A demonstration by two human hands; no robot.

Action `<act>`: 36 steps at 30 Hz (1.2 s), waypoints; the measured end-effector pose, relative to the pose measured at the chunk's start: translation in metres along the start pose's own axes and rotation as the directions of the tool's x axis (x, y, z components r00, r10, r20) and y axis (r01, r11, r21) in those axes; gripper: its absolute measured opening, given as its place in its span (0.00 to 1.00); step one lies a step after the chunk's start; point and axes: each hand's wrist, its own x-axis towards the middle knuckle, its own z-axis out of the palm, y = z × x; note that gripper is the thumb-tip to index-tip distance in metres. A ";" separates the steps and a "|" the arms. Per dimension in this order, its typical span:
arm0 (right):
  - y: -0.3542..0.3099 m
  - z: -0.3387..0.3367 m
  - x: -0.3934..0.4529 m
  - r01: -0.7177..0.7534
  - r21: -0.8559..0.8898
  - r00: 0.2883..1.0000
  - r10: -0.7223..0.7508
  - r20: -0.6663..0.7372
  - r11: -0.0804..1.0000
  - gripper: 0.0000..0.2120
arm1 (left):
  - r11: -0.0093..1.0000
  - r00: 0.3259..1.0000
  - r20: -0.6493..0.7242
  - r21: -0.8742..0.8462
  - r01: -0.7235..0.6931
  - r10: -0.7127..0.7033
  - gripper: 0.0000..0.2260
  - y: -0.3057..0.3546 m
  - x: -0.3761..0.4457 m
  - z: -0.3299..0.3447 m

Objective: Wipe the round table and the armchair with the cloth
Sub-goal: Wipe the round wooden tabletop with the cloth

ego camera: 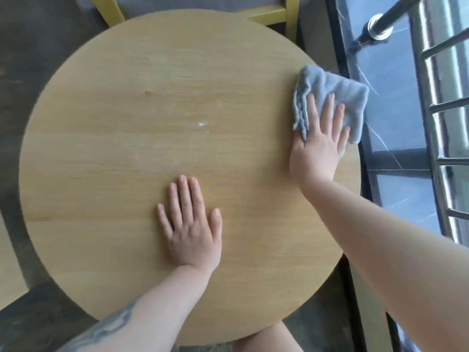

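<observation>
A round light-wood table (pixel 121 153) fills the view from above. A folded pale blue cloth (pixel 340 92) lies at its right edge, partly hanging past the rim. My right hand (pixel 317 146) lies flat on the cloth's near part, fingers spread and pressing it onto the tabletop. My left hand (pixel 190 224) rests flat on the bare wood near the table's front middle, fingers apart, holding nothing. A small white mark (pixel 201 124) shows near the table's centre. The armchair's yellow frame (pixel 269 16) with a grey seat sits behind the table's far edge.
A dark marble ledge (pixel 396 123) runs along the right side, close to the table's rim. Above it stands a shiny metal railing (pixel 446 105) with a thick post (pixel 380 29). Dark grey floor (pixel 33 59) lies to the left, and my bare knee (pixel 264 339) shows under the front edge.
</observation>
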 end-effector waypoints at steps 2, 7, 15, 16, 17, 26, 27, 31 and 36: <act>-0.008 0.008 -0.030 0.072 -0.050 0.997 -0.071 0.013 0.996 0.38 | 1.000 1.000 -0.010 -0.003 0.005 -0.005 0.30 0.000 0.000 0.000; -0.018 -0.006 0.034 0.798 -0.072 0.588 -0.746 0.313 0.599 0.32 | 1.000 1.000 -0.002 0.023 0.002 -0.002 0.30 0.002 0.002 0.000; -0.036 0.004 0.011 0.730 -0.030 0.665 -0.700 0.260 0.683 0.36 | 1.000 1.000 -0.005 0.011 0.016 -0.016 0.30 0.003 0.001 0.001; -0.044 -0.001 0.029 0.795 -0.033 0.586 -0.753 0.298 0.605 0.36 | 1.000 1.000 -0.001 0.008 0.013 -0.013 0.30 0.003 0.001 0.001; -0.049 -0.005 0.045 0.766 -0.070 0.627 -0.718 0.303 0.639 0.35 | 1.000 1.000 0.005 0.004 0.010 -0.010 0.30 0.003 0.001 0.001; -0.038 0.042 -0.112 0.630 0.024 0.760 -0.622 0.190 0.776 0.34 | 0.992 0.999 0.013 -0.117 0.043 -0.042 0.33 -0.004 0.001 -0.002; -0.038 0.042 -0.099 0.765 0.008 0.629 -0.750 0.202 0.644 0.34 | 0.986 0.996 0.014 -0.139 0.089 -0.088 0.34 -0.009 0.003 -0.004; -0.039 0.039 -0.083 -0.084 0.066 0.995 0.088 -0.054 0.994 0.35 | 0.957 0.975 0.030 -0.187 0.221 -0.219 0.33 -0.055 0.004 -0.012; -0.092 0.075 -0.175 0.674 0.047 0.702 -0.659 0.269 0.737 0.38 | 0.941 0.966 0.039 -0.219 0.258 -0.255 0.33 -0.104 -0.005 -0.013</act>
